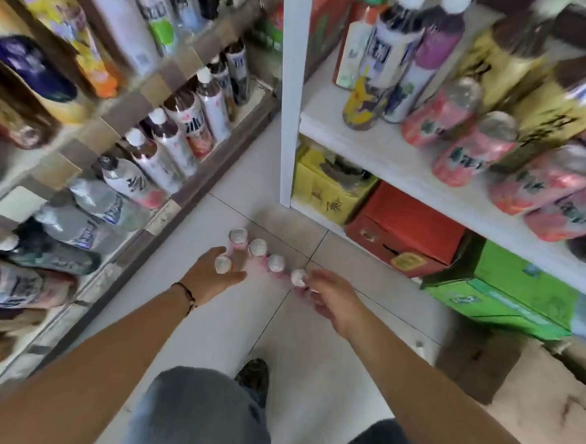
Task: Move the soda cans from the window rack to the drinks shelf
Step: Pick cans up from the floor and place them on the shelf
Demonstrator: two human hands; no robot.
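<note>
Several pink soda cans with silver tops stand in a cluster on the tiled floor (231,314). My left hand (209,278) curls round the nearest left can (222,265), thumb on its far side. My right hand (331,299) wraps its fingers round the rightmost can (298,277); the grip is blurred. Three more cans (258,247) stand free between and behind them. More pink cans (474,150) lie tilted in view on the white shelf (357,150) at the right.
A dark rack (190,195) full of bottles runs along the left. The white shelf's upright post (287,118) stands just behind the cans. Yellow, red and green cartons (408,229) sit on its bottom level. My knee (201,415) and shoe are below.
</note>
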